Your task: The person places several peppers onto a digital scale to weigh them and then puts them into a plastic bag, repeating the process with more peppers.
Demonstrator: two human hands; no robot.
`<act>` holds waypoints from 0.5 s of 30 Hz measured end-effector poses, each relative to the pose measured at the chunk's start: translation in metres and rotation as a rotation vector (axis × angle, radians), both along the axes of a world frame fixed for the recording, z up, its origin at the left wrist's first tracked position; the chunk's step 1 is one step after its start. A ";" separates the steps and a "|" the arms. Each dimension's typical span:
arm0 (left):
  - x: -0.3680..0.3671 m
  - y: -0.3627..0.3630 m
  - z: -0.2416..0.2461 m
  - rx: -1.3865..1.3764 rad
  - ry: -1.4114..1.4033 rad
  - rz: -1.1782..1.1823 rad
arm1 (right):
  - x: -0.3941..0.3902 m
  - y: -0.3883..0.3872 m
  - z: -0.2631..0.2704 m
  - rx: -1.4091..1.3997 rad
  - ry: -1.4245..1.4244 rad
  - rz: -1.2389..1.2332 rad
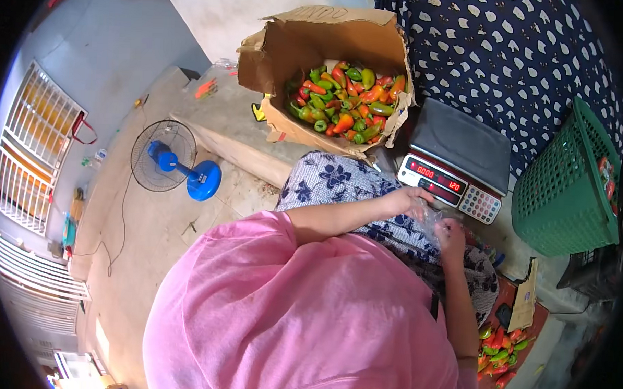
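My left hand (409,202) and my right hand (451,236) pinch a thin clear plastic bag (432,223) between them, above my lap. The bag is crumpled, and I see nothing inside it. Below it spreads a floral patterned cloth (319,187) over my legs. Just beyond my hands stands a digital weighing scale (460,143) with a dark, bare platform and lit red digits. Left of the scale, an open cardboard box (335,33) holds many red, orange and green peppers (345,103).
A green plastic basket (553,203) with reddish contents stands at the right. More peppers (499,353) lie by a cardboard flap (524,299) at lower right. A blue fan (204,180) stands on the floor left, its cord trailing. Dark patterned fabric (501,52) hangs behind the scale.
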State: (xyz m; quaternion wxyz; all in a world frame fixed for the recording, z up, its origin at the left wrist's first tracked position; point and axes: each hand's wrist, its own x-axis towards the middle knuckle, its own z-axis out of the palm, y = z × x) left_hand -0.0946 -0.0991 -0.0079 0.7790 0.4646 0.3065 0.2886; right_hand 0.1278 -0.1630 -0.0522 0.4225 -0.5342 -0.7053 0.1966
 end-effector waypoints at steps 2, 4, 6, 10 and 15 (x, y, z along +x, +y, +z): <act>0.009 -0.012 0.018 0.069 0.068 -0.150 | 0.016 0.005 -0.004 -0.455 0.534 -0.136; 0.016 -0.017 0.014 0.221 0.251 -0.237 | 0.025 0.010 -0.011 -0.682 1.080 -0.245; 0.015 -0.013 0.011 0.613 0.651 -0.138 | 0.022 0.000 -0.005 -0.687 1.255 -0.094; -0.011 0.015 0.005 0.764 0.957 0.191 | -0.028 -0.036 0.094 -0.808 1.061 0.098; -0.010 0.006 0.033 0.753 0.792 0.045 | 0.015 -0.007 0.071 -0.216 0.127 0.028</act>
